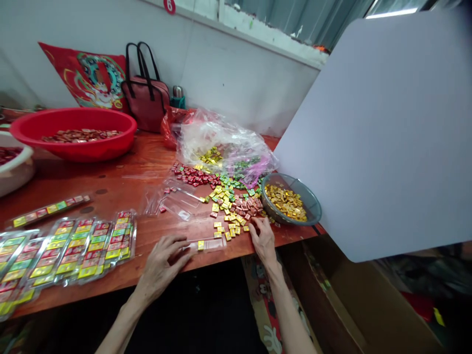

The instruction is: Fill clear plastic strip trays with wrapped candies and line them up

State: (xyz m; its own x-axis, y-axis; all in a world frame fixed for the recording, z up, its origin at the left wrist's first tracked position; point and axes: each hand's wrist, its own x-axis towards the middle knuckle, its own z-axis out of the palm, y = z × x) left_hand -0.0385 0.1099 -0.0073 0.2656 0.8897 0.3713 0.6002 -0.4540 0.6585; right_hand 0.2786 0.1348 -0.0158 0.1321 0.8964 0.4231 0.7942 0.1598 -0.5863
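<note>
My left hand (pixel 164 265) lies at the front of the table, its thumb and fingers round the left end of a narrow clear plastic tray (pixel 214 243). One small yellow wrapped piece (pixel 200 245) sits in that tray. To the right, my right hand (pixel 262 238) has its fingers bent down at the near edge of a loose pile. A yellow wrapped piece (pixel 246 228) lies right beside its thumb; whatever is under the fingertips is hidden. Brownish-pink pieces (pixel 249 206), dark red pieces (pixel 195 175) and green pieces spread behind.
A grey bowl (pixel 313 209) of gold pieces stands right, against a large pale panel (pixel 387 137). Filled trays (pixel 88 246) line the left front. Behind are a red basin (pixel 73 152), clear plastic bags (pixel 214 135), empty trays (pixel 180 199) and a handbag (pixel 147 101).
</note>
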